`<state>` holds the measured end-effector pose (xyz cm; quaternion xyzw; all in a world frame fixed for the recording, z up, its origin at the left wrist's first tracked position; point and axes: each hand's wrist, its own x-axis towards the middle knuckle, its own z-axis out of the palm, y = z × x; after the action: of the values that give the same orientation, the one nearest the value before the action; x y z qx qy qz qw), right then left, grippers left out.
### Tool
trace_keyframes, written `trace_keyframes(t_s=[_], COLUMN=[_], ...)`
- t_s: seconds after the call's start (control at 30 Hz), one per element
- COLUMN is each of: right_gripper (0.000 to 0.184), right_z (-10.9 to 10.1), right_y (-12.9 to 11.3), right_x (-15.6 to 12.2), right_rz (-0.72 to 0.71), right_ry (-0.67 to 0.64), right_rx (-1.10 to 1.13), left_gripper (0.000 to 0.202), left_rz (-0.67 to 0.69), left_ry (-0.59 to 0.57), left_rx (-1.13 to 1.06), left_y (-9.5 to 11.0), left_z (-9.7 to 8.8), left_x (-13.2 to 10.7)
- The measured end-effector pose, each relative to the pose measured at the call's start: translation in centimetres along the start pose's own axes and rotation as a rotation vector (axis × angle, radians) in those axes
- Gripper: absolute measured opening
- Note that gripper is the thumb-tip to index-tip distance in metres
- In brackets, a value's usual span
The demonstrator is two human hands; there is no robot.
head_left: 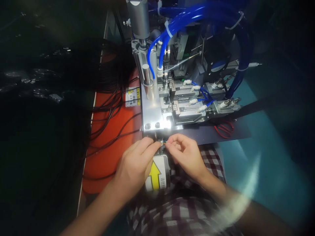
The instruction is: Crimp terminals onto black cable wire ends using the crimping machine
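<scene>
Thin coloured wires (163, 143) fan out between my two hands, just in front of the machine's metal base plate. My right hand (186, 153) pinches the wire ends between thumb and forefinger, its other fingers curled. On the opposite side, my left hand (136, 160) is closed, thumb and fingertips pressed together at the other end of the wires. What lies inside its fingers is hidden. Right below the fingertips sits a rounded machine part with a white label and a yellow arrow (155, 173).
A machine with a metal block (152, 111), pneumatic cylinders and thick blue air hoses (204, 13) stands ahead. Black cables (110, 114) run over the orange surface (105, 157) at left. Red-handled scissors or pliers (224, 129) lie at the right edge.
</scene>
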<state>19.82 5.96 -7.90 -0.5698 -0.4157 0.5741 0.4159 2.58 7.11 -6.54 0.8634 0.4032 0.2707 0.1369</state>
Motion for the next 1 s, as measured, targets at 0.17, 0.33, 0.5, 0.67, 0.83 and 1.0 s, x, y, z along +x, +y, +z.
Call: trace_keyframes(t_s=[0.17, 0.33, 0.5, 0.67, 0.83, 1.0], right_gripper=[0.011, 0.009, 0.006, 0.012, 0.012, 0.006], right_z=[0.0, 0.0, 0.2, -0.6, -1.0, -0.6], right_y=[0.1, 0.1, -0.7, -1.7, -0.9, -0.2], right_x=[0.0, -0.1, 0.2, 0.6, -0.1, -0.5], right_rz=[-0.001, 0.027, 0.107, 0.241, 0.08, -0.256], right_ry=[-0.001, 0.004, 0.032, -0.071, 0.012, 0.087], right_rx=[0.005, -0.012, -0.019, -0.01, -0.077, -0.339], left_gripper=[0.023, 0.024, 0.023, 0.023, 0.023, 0.023], left_rz=[0.01, 0.009, 0.016, 0.016, 0.019, 0.01], left_ry=[0.004, -0.003, -0.008, -0.013, -0.008, -0.007], left_rx=[0.01, 0.021, 0.045, 0.052, 0.054, 0.062], left_y=[0.0, 0.0, 0.0, 0.1, 0.1, 0.1], left_z=[0.0, 0.0, 0.0, -0.1, 0.0, 0.0], left_x=[0.0, -0.1, 0.0, 0.2, 0.0, 0.0])
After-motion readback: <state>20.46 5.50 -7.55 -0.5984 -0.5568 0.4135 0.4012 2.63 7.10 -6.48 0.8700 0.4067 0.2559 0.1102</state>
